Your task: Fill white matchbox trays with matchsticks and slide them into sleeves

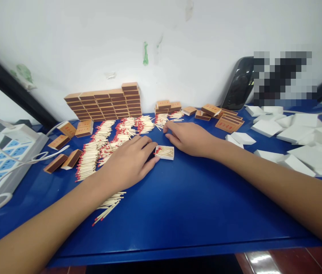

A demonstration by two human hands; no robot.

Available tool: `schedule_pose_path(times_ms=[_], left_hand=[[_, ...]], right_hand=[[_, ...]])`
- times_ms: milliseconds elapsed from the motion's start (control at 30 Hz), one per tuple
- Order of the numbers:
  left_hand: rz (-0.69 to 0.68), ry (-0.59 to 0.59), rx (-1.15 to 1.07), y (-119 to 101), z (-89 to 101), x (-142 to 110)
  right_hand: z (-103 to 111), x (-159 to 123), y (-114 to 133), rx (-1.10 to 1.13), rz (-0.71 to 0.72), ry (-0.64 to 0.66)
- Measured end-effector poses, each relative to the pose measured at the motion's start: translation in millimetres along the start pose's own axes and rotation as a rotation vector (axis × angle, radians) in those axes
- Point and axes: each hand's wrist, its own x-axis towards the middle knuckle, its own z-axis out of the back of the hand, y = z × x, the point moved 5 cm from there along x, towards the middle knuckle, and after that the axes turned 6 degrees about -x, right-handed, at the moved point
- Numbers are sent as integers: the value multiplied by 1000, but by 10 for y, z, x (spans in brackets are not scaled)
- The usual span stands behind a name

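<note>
A small white matchbox tray [165, 156] with red-tipped matches [163, 151] in it lies on the blue table [195, 205]. At the tray's left end, my left hand [132, 161] grips it between thumb and fingers. My right hand [191, 139] is just beyond the tray's far right corner. Its fingers are bent, with thumb and fingertips apart, close to a loose heap of matches [161, 121]; no match shows in them. Long rows of matches [91, 154] spread beyond and beside my left hand, and some lie under its wrist [111, 205].
Brown matchboxes [103, 104] are stacked against the wall. Loose boxes lie at left [59, 141] and back right [229, 120]. White empty trays [300, 133] heap at far right, near a dark phone-like object [239, 83]. A power strip [5, 158] with white cables stands at left.
</note>
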Motion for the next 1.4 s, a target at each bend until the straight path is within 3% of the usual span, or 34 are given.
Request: schedule_pose_path(times_ms=[1400], left_hand=[[33,44,-1,-34,8,5]], right_hand=[[27,-13,3,-12,-5,-2]])
